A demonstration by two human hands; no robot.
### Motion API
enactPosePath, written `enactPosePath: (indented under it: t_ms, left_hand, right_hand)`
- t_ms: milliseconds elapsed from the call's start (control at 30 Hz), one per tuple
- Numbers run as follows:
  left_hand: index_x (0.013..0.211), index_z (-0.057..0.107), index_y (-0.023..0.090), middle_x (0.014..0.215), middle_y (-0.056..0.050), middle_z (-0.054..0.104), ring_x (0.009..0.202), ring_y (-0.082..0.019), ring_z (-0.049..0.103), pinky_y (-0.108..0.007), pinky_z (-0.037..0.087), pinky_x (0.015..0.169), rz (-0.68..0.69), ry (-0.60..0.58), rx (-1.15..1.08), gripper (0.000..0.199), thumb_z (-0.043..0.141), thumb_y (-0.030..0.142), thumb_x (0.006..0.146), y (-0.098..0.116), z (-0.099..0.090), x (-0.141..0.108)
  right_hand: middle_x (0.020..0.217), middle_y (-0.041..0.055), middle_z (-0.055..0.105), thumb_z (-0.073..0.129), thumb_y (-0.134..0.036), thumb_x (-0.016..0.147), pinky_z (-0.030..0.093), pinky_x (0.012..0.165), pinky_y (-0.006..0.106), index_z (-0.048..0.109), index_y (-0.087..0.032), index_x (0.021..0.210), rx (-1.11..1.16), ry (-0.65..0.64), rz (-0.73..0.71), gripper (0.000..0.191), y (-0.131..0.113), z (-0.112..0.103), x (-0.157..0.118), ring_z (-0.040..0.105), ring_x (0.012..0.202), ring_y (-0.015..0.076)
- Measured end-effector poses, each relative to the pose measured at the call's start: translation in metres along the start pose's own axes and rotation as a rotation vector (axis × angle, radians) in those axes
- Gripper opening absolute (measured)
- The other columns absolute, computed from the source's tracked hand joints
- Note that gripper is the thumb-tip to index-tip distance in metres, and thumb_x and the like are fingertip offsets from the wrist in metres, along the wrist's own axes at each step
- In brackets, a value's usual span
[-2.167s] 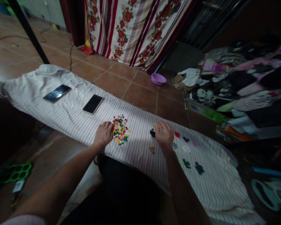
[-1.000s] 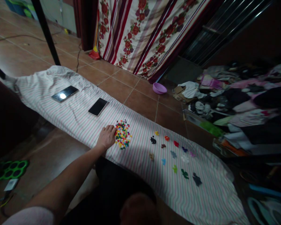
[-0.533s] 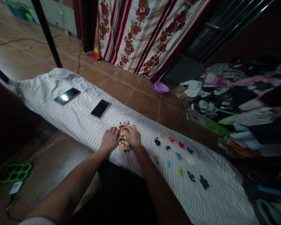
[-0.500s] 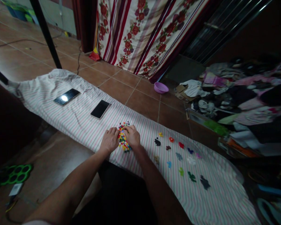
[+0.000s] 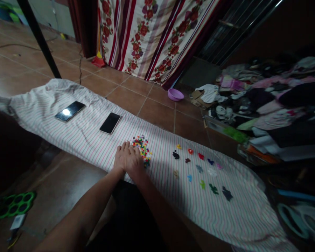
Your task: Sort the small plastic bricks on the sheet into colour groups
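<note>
A mixed heap of small coloured pieces [image 5: 146, 153] lies on the striped cloth [image 5: 157, 131]. My left hand [image 5: 120, 155] is at the heap's left side, palm down. Against it, partly overlapping, is my right hand [image 5: 133, 159], its fingers over the left edge of the heap. The fingertips of my right hand are too small and dark to read, and whether a piece is between them is hidden. To the right lie small single-colour piles, among them a black pile [image 5: 176, 155], a red pile [image 5: 201, 156], a dark green pile [image 5: 214, 189] and a dark grey pile [image 5: 227, 193].
Two phones, one with a bright reflection [image 5: 70, 111] and one dark [image 5: 110, 123], lie left of the heap. Beyond the cloth are a purple basin [image 5: 175, 95] on the tiled floor, a floral curtain [image 5: 144, 38] and piled clothes [image 5: 265, 101] at the right.
My right hand has moved left, off the middle of the heap, to meet my left hand. More of the heap shows on its right side. The whole view has shifted slightly.
</note>
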State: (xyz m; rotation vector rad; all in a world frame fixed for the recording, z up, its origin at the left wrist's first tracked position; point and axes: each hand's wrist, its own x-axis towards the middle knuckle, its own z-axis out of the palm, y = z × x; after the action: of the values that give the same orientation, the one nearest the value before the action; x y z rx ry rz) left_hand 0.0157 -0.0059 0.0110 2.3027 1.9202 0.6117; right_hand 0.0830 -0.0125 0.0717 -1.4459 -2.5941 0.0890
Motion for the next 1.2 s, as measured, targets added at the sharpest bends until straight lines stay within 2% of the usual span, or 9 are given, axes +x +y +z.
enactPosePath:
  t_ms: [233,400,567,700,767,833,933,1033,1200]
  left_hand:
    - [0.127,0.052,0.018,0.138,-0.013,0.051,0.129,-0.03,0.041,-0.046,0.039,0.094,0.017,-0.039,0.051,0.038,0.037,0.024,0.092,0.002,-0.009,0.0]
    - [0.128,0.051,0.017,0.14,-0.013,0.049,0.129,-0.03,0.04,-0.045,0.039,0.095,0.017,-0.085,0.062,0.039,0.037,0.026,0.093,0.002,-0.013,0.0]
    - [0.128,0.05,0.016,0.142,-0.014,0.047,0.129,-0.03,0.04,-0.045,0.038,0.094,0.01,-0.132,0.066,0.04,0.035,0.024,0.093,-0.001,-0.013,0.002]
    - [0.125,0.052,0.017,0.139,-0.013,0.049,0.127,-0.03,0.041,-0.045,0.038,0.093,-0.002,-0.101,0.07,0.037,0.037,0.025,0.092,0.002,-0.014,0.002]
    - [0.123,0.053,0.018,0.136,-0.013,0.051,0.125,-0.029,0.041,-0.045,0.038,0.092,-0.009,-0.059,0.076,0.036,0.039,0.027,0.091,0.004,-0.014,0.001]
    - [0.12,0.054,0.018,0.134,-0.013,0.052,0.122,-0.029,0.043,-0.046,0.038,0.09,-0.01,-0.013,0.091,0.034,0.041,0.027,0.09,0.007,-0.015,0.001]
    - [0.116,0.054,0.018,0.131,-0.012,0.053,0.12,-0.029,0.044,-0.045,0.038,0.088,-0.001,0.015,0.103,0.032,0.042,0.026,0.088,0.008,-0.015,0.001]
    - [0.115,0.054,0.019,0.131,-0.012,0.052,0.12,-0.028,0.044,-0.045,0.038,0.088,0.0,0.018,0.095,0.031,0.042,0.026,0.087,0.007,-0.015,0.001]
    - [0.117,0.053,0.019,0.133,-0.012,0.051,0.121,-0.029,0.043,-0.046,0.038,0.089,-0.004,0.001,0.093,0.033,0.042,0.026,0.087,0.008,-0.017,0.001]
  right_hand:
    - [0.118,0.017,0.062,0.043,-0.013,0.09,0.039,0.096,0.047,0.06,-0.014,0.115,-0.027,-0.038,0.068,0.031,0.0,0.015,-0.009,0.05,0.114,0.03]
    - [0.122,0.0196,0.059,0.044,-0.011,0.09,0.041,0.094,0.045,0.058,-0.009,0.119,-0.057,-0.013,0.043,0.033,-0.004,0.009,-0.016,0.047,0.115,0.0301]
    - [0.115,0.0183,0.061,0.049,-0.014,0.088,0.043,0.089,0.04,0.061,-0.01,0.112,0.033,0.046,0.091,0.027,-0.006,0.004,-0.032,0.053,0.102,0.0268]
    - [0.105,0.0097,0.065,0.049,-0.021,0.091,0.045,0.085,0.031,0.064,-0.017,0.105,0.21,0.055,-0.016,0.021,0.021,0.0,-0.03,0.057,0.096,0.0204]
    - [0.095,0.0064,0.066,0.047,-0.025,0.092,0.045,0.084,0.027,0.064,-0.019,0.106,0.249,0.063,0.055,0.022,0.044,-0.003,-0.02,0.059,0.09,0.0176]
    - [0.099,0.0064,0.064,0.047,-0.026,0.093,0.044,0.086,0.026,0.065,-0.021,0.108,0.222,0.08,0.178,0.024,0.067,-0.005,-0.009,0.059,0.093,0.0166]
    - [0.105,0.0059,0.061,0.048,-0.023,0.092,0.044,0.085,0.024,0.066,-0.024,0.107,0.198,0.004,0.272,0.024,0.089,-0.005,0.006,0.059,0.096,0.0154]
    - [0.107,0.0056,0.06,0.046,-0.022,0.092,0.044,0.084,0.025,0.067,-0.025,0.108,0.179,-0.086,0.282,0.026,0.095,-0.002,0.014,0.059,0.096,0.0152]
    - [0.109,0.0083,0.061,0.045,-0.018,0.091,0.045,0.084,0.03,0.065,-0.024,0.112,0.116,-0.135,0.247,0.03,0.091,0.003,0.023,0.059,0.098,0.0192]
